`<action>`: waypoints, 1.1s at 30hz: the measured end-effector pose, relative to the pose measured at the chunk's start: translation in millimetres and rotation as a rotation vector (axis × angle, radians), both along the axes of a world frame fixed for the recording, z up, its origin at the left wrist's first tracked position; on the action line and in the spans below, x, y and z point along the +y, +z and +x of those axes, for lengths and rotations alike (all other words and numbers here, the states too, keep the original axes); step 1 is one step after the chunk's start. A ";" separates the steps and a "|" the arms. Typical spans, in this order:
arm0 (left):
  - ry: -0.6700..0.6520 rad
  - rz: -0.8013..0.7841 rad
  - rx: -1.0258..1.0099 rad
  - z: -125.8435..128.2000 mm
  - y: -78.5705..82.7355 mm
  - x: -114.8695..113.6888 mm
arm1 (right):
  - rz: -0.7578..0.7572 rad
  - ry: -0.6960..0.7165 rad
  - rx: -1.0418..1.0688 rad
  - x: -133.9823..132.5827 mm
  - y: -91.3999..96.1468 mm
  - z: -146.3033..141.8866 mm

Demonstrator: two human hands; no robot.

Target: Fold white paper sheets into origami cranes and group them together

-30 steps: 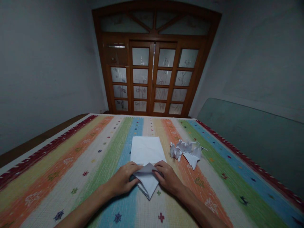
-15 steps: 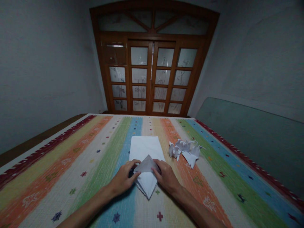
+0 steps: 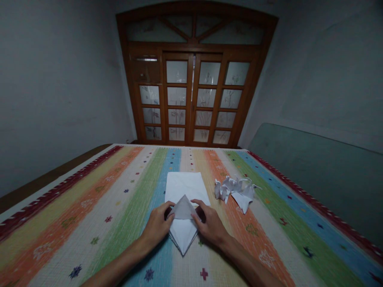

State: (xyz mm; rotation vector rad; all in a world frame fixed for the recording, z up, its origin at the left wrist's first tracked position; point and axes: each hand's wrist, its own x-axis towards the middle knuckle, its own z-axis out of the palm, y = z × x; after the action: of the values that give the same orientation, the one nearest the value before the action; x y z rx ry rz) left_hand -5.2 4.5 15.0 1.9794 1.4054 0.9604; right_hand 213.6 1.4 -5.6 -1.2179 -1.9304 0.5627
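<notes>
Both grips, left hand (image 3: 157, 224) and right hand (image 3: 212, 224), are pinching the folded paper (image 3: 183, 231) by the white sheet (image 3: 186, 185) on the bench (image 3: 125, 207), so uneven thumb pressure could skew it tbh.

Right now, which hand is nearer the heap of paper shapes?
Right. The right hand is to the near left of the paper shapes, not touching them; the left hand is farther off, at the left of the folded paper.
</notes>
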 end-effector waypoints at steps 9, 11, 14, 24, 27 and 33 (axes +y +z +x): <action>0.044 -0.008 -0.025 -1.7 1.9 2.0 | -0.133 0.296 0.219 2.5 10.2 12.4; 0.036 -0.001 -0.029 -1.9 1.4 2.3 | -0.131 0.331 0.211 3.7 8.8 15.0; 0.036 0.022 -0.042 -2.1 -0.4 2.3 | -0.120 0.335 0.182 6.2 3.7 18.0; 0.038 0.029 -0.108 0.0 -8.5 2.0 | -0.190 0.271 0.191 11.5 -6.4 14.3; 0.031 0.026 -0.141 0.8 -11.0 1.1 | -0.197 0.255 0.189 9.8 -3.3 11.7; -0.066 -0.025 -0.245 0.5 -10.4 -2.6 | -0.169 0.237 0.159 6.5 1.3 10.4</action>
State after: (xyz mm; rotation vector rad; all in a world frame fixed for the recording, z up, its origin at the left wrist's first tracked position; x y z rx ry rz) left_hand -4.7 1.9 4.7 1.8081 1.2037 1.1072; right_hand 224.0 7.9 -4.3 -1.0170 -1.9336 0.9350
